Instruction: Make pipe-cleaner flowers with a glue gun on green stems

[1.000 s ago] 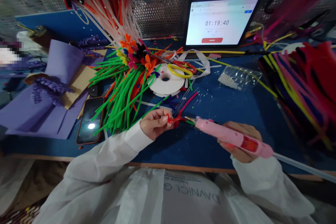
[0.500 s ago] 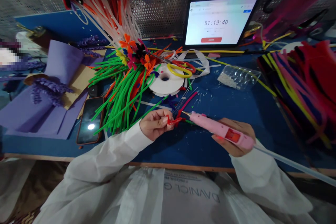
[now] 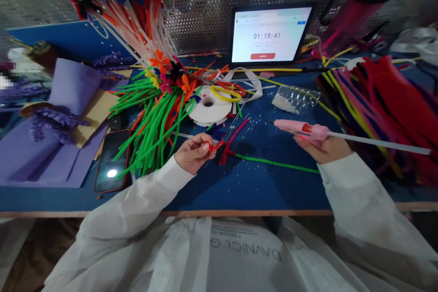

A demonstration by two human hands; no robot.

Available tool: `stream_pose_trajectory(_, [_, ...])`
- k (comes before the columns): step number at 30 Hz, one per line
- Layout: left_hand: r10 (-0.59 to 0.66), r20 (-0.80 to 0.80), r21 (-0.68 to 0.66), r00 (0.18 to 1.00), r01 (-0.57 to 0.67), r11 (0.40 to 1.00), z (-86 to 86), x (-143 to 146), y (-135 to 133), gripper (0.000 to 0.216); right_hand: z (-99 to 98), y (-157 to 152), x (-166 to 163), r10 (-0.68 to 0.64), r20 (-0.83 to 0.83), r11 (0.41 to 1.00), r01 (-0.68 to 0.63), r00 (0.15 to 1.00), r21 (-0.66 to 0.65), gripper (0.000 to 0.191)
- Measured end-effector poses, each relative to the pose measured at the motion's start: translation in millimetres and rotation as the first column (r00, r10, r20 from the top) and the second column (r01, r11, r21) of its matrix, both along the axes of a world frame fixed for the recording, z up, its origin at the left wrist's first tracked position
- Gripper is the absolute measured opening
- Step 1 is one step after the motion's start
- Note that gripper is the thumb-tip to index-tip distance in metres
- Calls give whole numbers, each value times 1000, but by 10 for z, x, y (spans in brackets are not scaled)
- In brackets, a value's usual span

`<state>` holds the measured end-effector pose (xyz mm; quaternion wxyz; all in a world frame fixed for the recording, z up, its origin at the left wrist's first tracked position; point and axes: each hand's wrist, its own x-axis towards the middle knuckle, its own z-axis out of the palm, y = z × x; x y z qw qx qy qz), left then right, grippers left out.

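Note:
My left hand (image 3: 195, 153) pinches a small bent piece of red pipe cleaner (image 3: 215, 146) between thumb and fingers. My right hand (image 3: 325, 148) is wrapped round a pink hot glue gun (image 3: 301, 128), its nozzle pointing left and a long clear glue stick (image 3: 376, 140) sticking out of its back. Between the hands, on the blue table, lie a green pipe cleaner (image 3: 277, 162) with red at its left end and a pink-red pipe cleaner (image 3: 237, 132). Just beyond my left hand is a white ribbon spool (image 3: 210, 107).
A heap of green pipe cleaners (image 3: 150, 132) and a phone (image 3: 112, 159) lie left. Purple wrapping paper (image 3: 44, 155) is farther left. At the back stand a tablet (image 3: 270, 32) and a pink bottle (image 3: 366, 0). Coloured pipe cleaners (image 3: 383, 109) lie right, near a clear bead pack (image 3: 294, 99).
My right hand has drawn the glue gun away to the right and turned it, so its nozzle is apart from the red piece. My left hand keeps its pinch. The green pipe cleaner is now uncovered.

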<state>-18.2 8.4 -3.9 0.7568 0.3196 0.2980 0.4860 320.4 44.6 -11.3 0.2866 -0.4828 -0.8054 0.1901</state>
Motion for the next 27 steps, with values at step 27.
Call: stream_pose_trajectory(27, [150,-103,75,983,-142,987,-93,-100,170,29,9,-420,-1249,91,452,944,-221,887,244,20])
